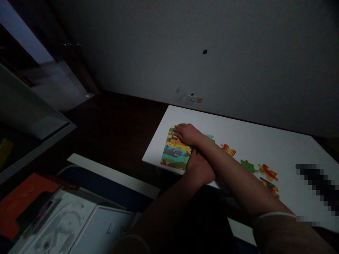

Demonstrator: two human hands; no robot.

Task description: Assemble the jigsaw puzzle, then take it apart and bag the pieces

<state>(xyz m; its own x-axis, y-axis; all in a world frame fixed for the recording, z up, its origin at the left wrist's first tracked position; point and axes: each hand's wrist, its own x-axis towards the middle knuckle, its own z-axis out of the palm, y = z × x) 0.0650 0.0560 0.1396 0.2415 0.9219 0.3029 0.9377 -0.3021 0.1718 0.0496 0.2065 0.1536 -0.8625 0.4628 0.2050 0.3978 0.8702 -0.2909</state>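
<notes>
A colourful animal puzzle [172, 152] is being touched by two bare hands at the left end of a white table [254, 139] in a dim room. The puzzle's far part is being covered by the right hand [187, 134], which is resting palm down in a released pose, its fingers pointing left. Its right side, close to the table's near edge, is being met by the left hand [199, 165]; that hand is being overlapped by the right forearm [225, 158], and whether anything is being grasped by its hidden fingers cannot be told. To the right, a green piece [248, 165] and a red-and-yellow piece [268, 172] are being supported by the tabletop, with a dark item [315, 181], obscured by coarse blocks, lying farther right. The table's far side is being bordered by a grey wall [137, 53].
</notes>
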